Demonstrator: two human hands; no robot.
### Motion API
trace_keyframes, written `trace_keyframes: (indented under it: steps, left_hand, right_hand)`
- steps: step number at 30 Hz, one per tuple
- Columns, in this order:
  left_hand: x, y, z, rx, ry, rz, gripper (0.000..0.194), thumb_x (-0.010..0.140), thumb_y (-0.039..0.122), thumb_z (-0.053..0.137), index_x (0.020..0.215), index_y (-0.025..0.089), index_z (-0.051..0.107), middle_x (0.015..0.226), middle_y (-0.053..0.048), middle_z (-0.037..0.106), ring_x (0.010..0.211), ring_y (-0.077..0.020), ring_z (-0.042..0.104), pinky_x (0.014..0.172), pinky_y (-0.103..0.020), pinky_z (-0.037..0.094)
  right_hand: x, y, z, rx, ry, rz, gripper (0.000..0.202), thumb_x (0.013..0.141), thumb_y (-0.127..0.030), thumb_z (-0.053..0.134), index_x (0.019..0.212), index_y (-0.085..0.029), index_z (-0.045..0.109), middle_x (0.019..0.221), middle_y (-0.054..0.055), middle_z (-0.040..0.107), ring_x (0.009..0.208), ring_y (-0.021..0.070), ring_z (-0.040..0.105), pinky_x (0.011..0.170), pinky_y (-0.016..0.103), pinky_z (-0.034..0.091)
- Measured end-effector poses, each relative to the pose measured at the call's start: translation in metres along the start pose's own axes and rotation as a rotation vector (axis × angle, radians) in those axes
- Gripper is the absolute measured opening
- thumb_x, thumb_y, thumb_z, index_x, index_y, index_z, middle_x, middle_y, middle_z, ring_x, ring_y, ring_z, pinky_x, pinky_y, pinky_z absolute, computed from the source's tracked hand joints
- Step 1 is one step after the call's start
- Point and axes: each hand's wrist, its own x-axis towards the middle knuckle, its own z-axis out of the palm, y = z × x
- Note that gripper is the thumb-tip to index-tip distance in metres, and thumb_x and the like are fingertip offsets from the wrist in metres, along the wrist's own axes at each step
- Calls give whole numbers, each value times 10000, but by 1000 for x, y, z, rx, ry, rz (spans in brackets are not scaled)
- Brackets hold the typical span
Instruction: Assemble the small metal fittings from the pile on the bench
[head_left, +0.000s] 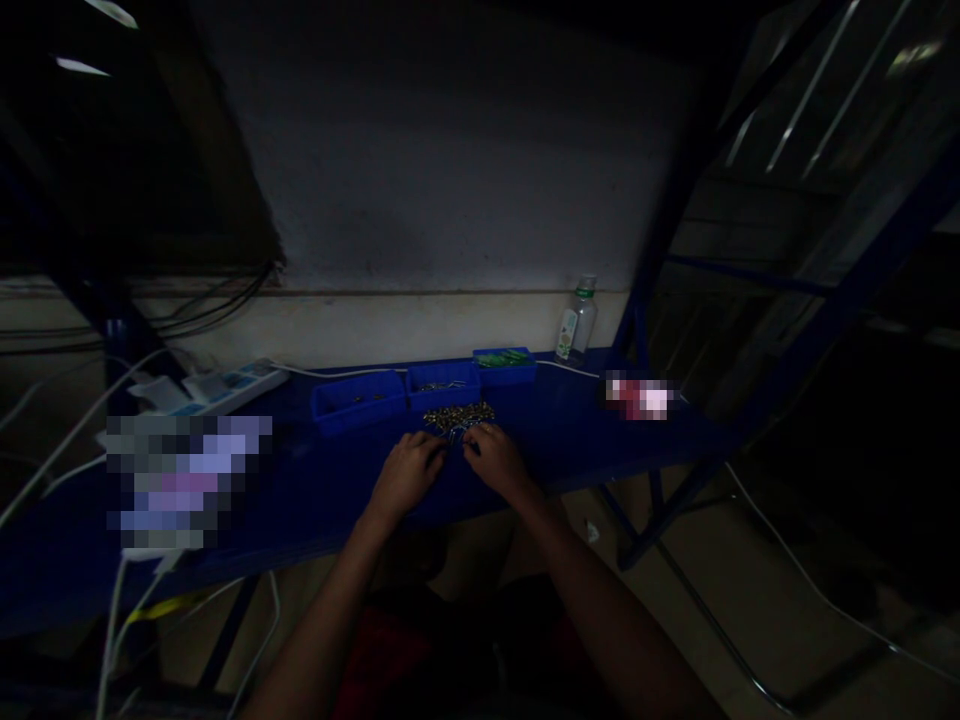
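Observation:
My left hand (409, 472) is over the blue table (315, 490), its fingers curled and pinched together. Beside it, my right hand (496, 456) is closed in much the same way, its fingertips facing the left ones across a small gap. Whatever small pieces the fingers hold are too dark to make out. Just beyond the fingertips lies a pile of small brass-coloured metal parts (459, 413). Thin silvery bent metal pieces (459, 433) lie at the near side of the pile, close to my right fingers.
Behind the pile stand a blue bin (358, 405) with few parts, a blue bin (442, 399) of metal pieces and a blue bin (504, 376) of green items. A clear bottle (576, 325) stands by the wall. A power strip (232, 388) with cables lies left.

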Motion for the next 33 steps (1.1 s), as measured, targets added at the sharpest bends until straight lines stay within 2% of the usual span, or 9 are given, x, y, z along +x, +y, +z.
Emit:
trace_keyframes:
  steps: [6, 16, 20, 26, 33]
  left_hand:
    - [0, -1, 3, -31, -1, 4, 317, 856, 318, 436, 1133, 211, 549, 978, -67, 596, 905, -214, 518, 806, -335, 398]
    - [0, 0, 2, -74, -12, 22, 302, 859, 320, 435, 1095, 197, 577, 970, -68, 623, 903, -219, 520, 793, -330, 401]
    - [1, -1, 2, -86, -27, 10, 255, 866, 292, 419, 994, 194, 616, 911, -64, 631, 877, -206, 529, 787, -318, 405]
    - [2, -3, 2, -125, -18, -26, 234, 865, 311, 418, 898, 193, 618, 883, -53, 636, 846, -198, 537, 787, -318, 408]
    - [1, 1, -2, -176, 0, -15, 240, 867, 295, 404, 935, 193, 610, 901, -52, 636, 859, -197, 546, 795, -325, 414]
  right_hand:
    - [0, 0, -1, 112, 2, -57, 132, 801, -128, 477, 895, -202, 531, 855, 28, 572, 872, 159, 511, 804, 266, 386]
    - [-1, -3, -7, 218, 5, -140, 70, 836, -155, 465, 847, -200, 517, 841, 16, 573, 817, 141, 520, 762, 247, 391]
    - [0, -2, -6, 238, -9, -126, 71, 844, -174, 471, 872, -204, 529, 858, 15, 584, 837, 140, 527, 778, 250, 394]
    - [0, 1, 1, 205, -28, -78, 106, 841, -238, 507, 924, -197, 559, 910, 35, 593, 924, 150, 518, 836, 270, 387]
    - [0, -1, -1, 122, -52, -80, 129, 872, -244, 468, 916, -195, 579, 927, 43, 597, 933, 149, 511, 847, 268, 376]
